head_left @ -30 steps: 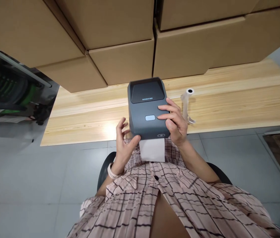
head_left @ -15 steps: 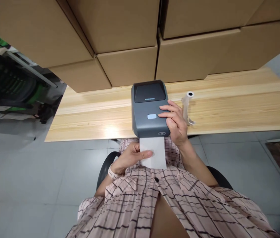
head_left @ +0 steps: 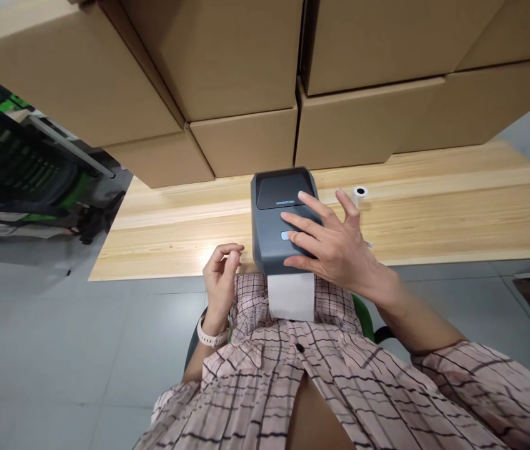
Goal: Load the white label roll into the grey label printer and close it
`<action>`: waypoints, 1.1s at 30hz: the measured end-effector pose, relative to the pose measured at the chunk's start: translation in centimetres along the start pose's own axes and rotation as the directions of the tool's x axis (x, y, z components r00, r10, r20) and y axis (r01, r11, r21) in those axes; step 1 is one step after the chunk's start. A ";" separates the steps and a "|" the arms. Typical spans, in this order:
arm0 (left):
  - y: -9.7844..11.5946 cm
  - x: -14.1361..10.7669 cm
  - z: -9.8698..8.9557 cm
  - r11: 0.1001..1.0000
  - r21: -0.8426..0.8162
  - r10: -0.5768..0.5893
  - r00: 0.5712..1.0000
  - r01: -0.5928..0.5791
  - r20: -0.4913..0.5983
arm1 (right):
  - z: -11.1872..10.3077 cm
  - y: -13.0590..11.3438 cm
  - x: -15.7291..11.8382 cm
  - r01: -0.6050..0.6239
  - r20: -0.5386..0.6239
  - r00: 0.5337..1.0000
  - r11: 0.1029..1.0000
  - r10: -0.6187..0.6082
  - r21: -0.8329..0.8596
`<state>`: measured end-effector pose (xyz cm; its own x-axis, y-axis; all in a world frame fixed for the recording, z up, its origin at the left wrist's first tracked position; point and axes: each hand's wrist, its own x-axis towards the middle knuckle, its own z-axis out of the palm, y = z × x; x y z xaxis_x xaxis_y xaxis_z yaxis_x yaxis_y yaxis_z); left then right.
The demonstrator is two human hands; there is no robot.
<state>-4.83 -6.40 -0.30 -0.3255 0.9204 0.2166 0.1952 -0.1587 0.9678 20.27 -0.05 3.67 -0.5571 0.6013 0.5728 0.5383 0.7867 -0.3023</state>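
A dark grey label printer (head_left: 269,244) stands at the front edge of the wooden table. From its front slot a strip of white label paper (head_left: 292,299) hangs down over my lap. My right hand (head_left: 333,244) lies over the printer's top with fingers spread, one fingertip at the pale button (head_left: 285,235). Just left of the printer, my left hand (head_left: 222,269) is raised by the table edge, apart from the paper. Its fingers are loosely curled with nothing visible in them. Behind my right hand stands a white paper roll (head_left: 360,194), partly hidden.
Several cardboard boxes (head_left: 246,144) are stacked along the back of the wooden table (head_left: 457,212). At the left is a dark mesh chair (head_left: 16,156) with green parts. Grey floor tiles (head_left: 152,350) show below the table.
My left hand has let go of the label paper and moved up and left. My right hand has shifted from the printer's right side onto its top. The view has tilted slightly.
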 end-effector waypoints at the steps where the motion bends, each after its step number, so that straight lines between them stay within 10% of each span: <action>1: -0.2 0.1 0.4 1.000 -0.001 0.015 1.000 -0.015 0.017 | 0.1 0.3 -0.1 0.005 0.006 1.000 1.000 -0.005 0.018; 7: -1.3 -1.3 2.6 0.994 -0.094 -0.029 0.952 0.061 0.304 | 3.6 1.6 -4.4 -0.146 -0.151 0.971 0.958 0.188 0.248; 14: -2.9 -2.6 3.7 0.981 -0.190 0.010 0.958 0.047 0.286 | 7.2 -0.2 -7.4 -0.324 -0.210 0.839 0.772 0.501 0.547; 33: -2.3 -0.6 3.6 0.916 0.132 0.356 0.920 -0.378 0.162 | 2.9 -1.3 -4.8 -0.376 -0.099 0.890 0.840 0.445 0.391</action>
<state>-1.79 -5.32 -3.16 -0.0802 0.8483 0.5235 0.4243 -0.4462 0.7880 20.43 -3.56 -0.87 -0.1936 0.8715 0.4506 0.4141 0.4890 -0.7677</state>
